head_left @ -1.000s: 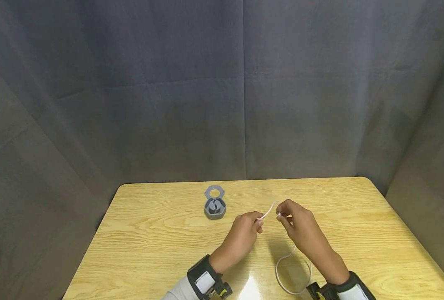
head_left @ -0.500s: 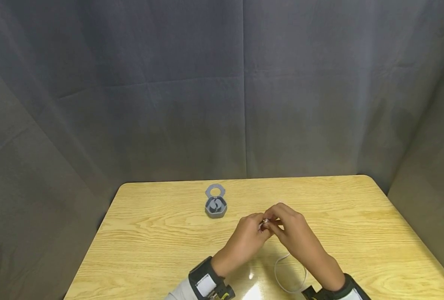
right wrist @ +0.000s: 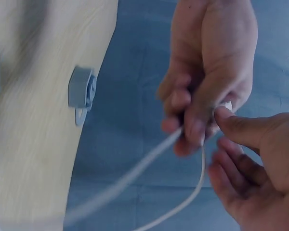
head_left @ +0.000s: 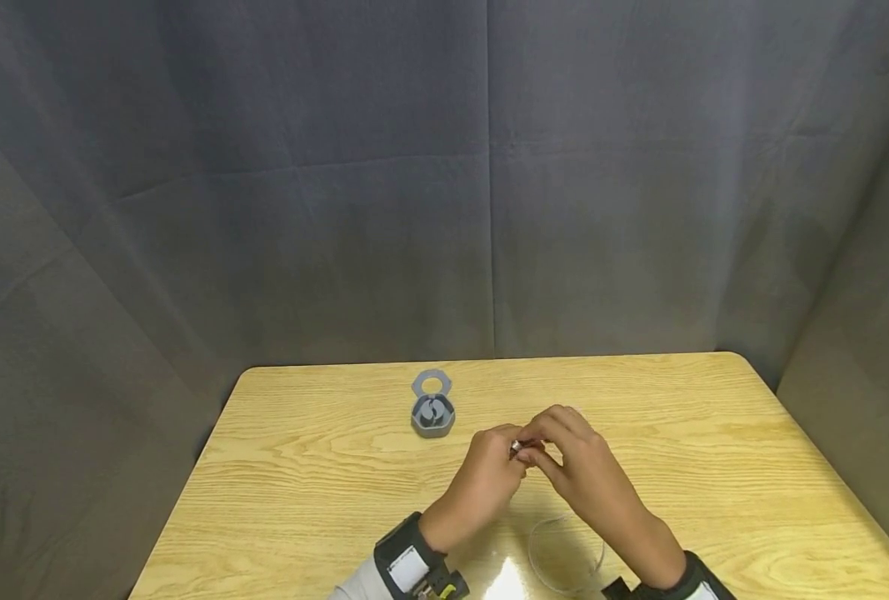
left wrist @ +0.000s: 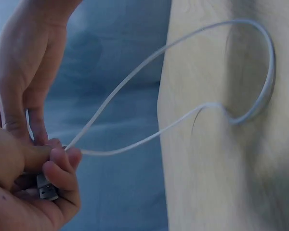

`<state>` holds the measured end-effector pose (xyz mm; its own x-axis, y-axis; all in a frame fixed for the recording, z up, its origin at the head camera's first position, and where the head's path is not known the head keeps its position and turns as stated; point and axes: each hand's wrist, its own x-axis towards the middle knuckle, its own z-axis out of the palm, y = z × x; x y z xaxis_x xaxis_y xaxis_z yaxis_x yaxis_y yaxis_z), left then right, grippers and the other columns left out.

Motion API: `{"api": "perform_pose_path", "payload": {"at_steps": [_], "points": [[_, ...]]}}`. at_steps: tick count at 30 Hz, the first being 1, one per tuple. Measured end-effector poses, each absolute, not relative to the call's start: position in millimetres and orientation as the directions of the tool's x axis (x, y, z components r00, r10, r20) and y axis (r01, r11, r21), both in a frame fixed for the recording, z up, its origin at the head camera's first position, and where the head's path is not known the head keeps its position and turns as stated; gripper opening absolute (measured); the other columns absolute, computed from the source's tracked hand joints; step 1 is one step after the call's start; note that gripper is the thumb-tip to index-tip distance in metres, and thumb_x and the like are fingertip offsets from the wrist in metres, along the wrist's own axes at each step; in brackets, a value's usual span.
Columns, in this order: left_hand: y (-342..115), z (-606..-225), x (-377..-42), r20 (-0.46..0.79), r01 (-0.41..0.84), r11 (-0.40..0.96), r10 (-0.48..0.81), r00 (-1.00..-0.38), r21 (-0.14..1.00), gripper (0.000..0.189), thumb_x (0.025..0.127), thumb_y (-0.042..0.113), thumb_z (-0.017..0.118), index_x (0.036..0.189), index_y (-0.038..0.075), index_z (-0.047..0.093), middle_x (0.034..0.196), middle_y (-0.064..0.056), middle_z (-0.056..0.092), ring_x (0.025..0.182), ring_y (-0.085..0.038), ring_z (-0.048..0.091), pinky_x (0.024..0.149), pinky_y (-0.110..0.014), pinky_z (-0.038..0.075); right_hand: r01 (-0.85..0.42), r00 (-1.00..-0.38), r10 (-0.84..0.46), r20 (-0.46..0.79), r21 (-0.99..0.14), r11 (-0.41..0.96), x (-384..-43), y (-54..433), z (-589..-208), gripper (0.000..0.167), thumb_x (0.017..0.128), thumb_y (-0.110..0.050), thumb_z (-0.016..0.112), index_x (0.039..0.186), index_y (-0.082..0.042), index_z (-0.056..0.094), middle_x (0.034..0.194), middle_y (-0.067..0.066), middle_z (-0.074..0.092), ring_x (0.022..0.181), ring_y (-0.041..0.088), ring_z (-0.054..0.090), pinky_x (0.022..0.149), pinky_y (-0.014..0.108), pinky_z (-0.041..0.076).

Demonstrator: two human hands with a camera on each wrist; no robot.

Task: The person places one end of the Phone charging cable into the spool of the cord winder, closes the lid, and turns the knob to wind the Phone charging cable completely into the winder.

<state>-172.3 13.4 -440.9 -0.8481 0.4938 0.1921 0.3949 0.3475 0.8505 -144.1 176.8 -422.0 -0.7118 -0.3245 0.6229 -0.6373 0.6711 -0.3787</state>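
Note:
A white USB cable [left wrist: 135,72] hangs in a loop below both hands and reaches the tabletop. My left hand [head_left: 481,471] grips it with curled fingers; its metal USB plug [left wrist: 48,191] pokes out of the fist in the left wrist view. Right against it, my right hand [head_left: 590,467] pinches at a white end [right wrist: 226,105] of the cable between thumb and fingers. The two hands meet above the table, fingertips overlapping in the head view. Much of what lies between the fingers is hidden.
A small grey hexagonal case [head_left: 432,429] stands on the wooden table [head_left: 302,467], left of and beyond the hands. Its ring-shaped lid [head_left: 419,385] is flipped back, and rounded inserts show inside. Grey curtains [head_left: 384,250] enclose the table at the back and sides.
My right hand has moved left to meet the left hand, closing the gap the cable spanned. The cable loop has shifted left over the table. The case has stayed put.

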Motion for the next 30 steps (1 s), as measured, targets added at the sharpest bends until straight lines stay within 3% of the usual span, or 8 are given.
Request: {"api": "perform_pose_path", "payload": {"at_steps": [3, 6, 10, 13, 15, 22, 30], "points": [[8.7, -437.0, -173.2, 0.218, 0.439, 0.393, 0.493, -0.842, 0.808, 0.018, 0.101, 0.008, 0.064, 0.111, -0.001, 0.074, 0.093, -0.003, 0.071, 0.061, 0.005, 0.052, 0.056, -0.009, 0.047, -0.617, -0.681, -0.338, 0.649, -0.261, 0.742, -146.5, 181.7, -418.2, 0.037, 0.073, -0.006, 0.089, 0.104, -0.01, 0.07, 0.112, 0.0, 0.067, 0.105, 0.018, 0.059, 0.087, 0.029, 0.055], [3.4, -433.6, -172.9, 0.25, 0.501, 0.437, 0.513, -0.821, 0.747, 0.017, 0.098, 0.012, 0.066, 0.108, 0.002, 0.076, 0.093, -0.002, 0.072, 0.066, 0.006, 0.057, 0.06, -0.009, 0.051, -0.619, -0.658, -0.37, 0.656, -0.19, 0.762, -148.7, 187.7, -415.3, 0.041, 0.071, -0.006, 0.09, 0.107, -0.008, 0.071, 0.116, 0.004, 0.072, 0.113, 0.026, 0.064, 0.094, 0.042, 0.056], [-3.0, -426.2, -169.6, 0.323, 0.584, 0.485, 0.519, -0.791, 0.651, 0.016, 0.097, 0.013, 0.067, 0.106, 0.005, 0.078, 0.092, -0.002, 0.074, 0.068, 0.005, 0.059, 0.061, -0.006, 0.049, -0.632, -0.688, -0.428, 0.586, -0.195, 0.75, -147.6, 191.2, -415.2, 0.027, 0.08, -0.01, 0.086, 0.104, -0.014, 0.074, 0.104, -0.003, 0.075, 0.096, 0.014, 0.071, 0.082, 0.031, 0.061], [-7.2, -419.9, -166.8, 0.371, 0.615, 0.497, 0.507, -0.778, 0.612, 0.017, 0.097, 0.014, 0.067, 0.105, 0.006, 0.079, 0.092, -0.002, 0.074, 0.068, 0.004, 0.058, 0.061, -0.006, 0.048, -0.618, -0.726, -0.433, 0.534, -0.23, 0.751, -145.1, 189.9, -416.9, 0.018, 0.088, -0.013, 0.08, 0.104, -0.016, 0.074, 0.099, -0.006, 0.075, 0.081, 0.005, 0.068, 0.067, 0.019, 0.058], [-9.4, -417.2, -165.8, 0.393, 0.628, 0.487, 0.503, -0.77, 0.608, 0.017, 0.098, 0.014, 0.066, 0.105, 0.005, 0.079, 0.092, -0.003, 0.074, 0.068, 0.001, 0.06, 0.062, -0.005, 0.049, -0.619, -0.73, -0.424, 0.535, -0.256, 0.742, -143.9, 189.0, -417.5, 0.017, 0.09, -0.014, 0.077, 0.106, -0.014, 0.074, 0.1, -0.004, 0.077, 0.079, 0.004, 0.069, 0.065, 0.017, 0.057], [-15.3, -412.7, -162.8, 0.435, 0.643, 0.449, 0.486, -0.758, 0.62, 0.017, 0.098, 0.012, 0.066, 0.106, 0.004, 0.078, 0.094, -0.005, 0.076, 0.072, -0.001, 0.065, 0.066, -0.007, 0.052, -0.679, -0.672, -0.405, 0.62, -0.298, 0.671, -143.9, 186.5, -413.5, 0.016, 0.087, -0.005, 0.079, 0.101, -0.011, 0.075, 0.093, -0.005, 0.076, 0.074, 0.0, 0.066, 0.064, 0.012, 0.055], [-17.3, -411.8, -159.9, 0.388, 0.619, 0.524, 0.489, -0.781, 0.585, 0.016, 0.102, 0.016, 0.065, 0.108, 0.008, 0.078, 0.099, -0.002, 0.077, 0.075, 0.001, 0.064, 0.065, -0.007, 0.05, -0.693, -0.604, -0.406, 0.686, -0.2, 0.693, -144.8, 180.9, -411.4, 0.019, 0.079, -0.003, 0.085, 0.09, -0.014, 0.074, 0.085, -0.007, 0.073, 0.067, 0.0, 0.064, 0.058, 0.008, 0.05]]}}
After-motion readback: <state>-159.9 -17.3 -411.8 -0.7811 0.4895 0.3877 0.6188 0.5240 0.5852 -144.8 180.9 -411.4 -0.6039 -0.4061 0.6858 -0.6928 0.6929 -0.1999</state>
